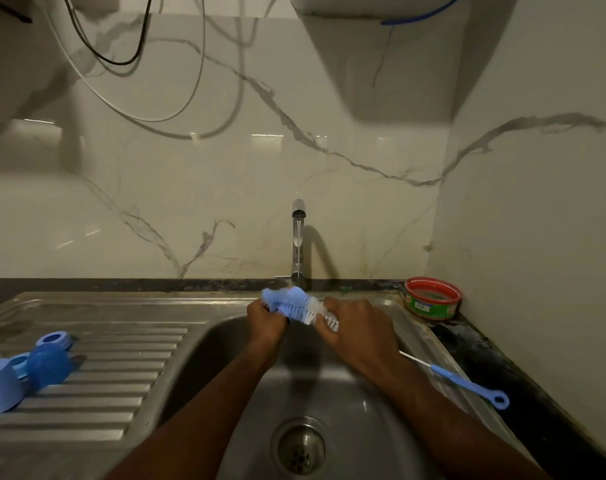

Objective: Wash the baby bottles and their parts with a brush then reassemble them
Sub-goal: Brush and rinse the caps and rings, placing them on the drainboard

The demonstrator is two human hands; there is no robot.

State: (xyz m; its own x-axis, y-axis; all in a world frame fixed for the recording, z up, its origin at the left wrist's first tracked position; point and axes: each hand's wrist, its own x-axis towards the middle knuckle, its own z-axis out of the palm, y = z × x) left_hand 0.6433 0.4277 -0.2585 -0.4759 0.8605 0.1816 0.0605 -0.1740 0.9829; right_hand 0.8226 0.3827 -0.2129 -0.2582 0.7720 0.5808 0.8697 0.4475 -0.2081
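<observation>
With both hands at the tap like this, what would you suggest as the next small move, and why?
Probably keep twisting the brush in the blue bottle part under the running water. The left hand grips the part, the right hand grips the brush, and the bristles are only partly in.

Pale blue bottle part (277, 301) held over sink under the tap, blue-white bristle brush (306, 311) against it. Blue bottle pieces (48, 365) lie on the left drainboard. Thin blue brush (467, 382) lies on right rim.
</observation>
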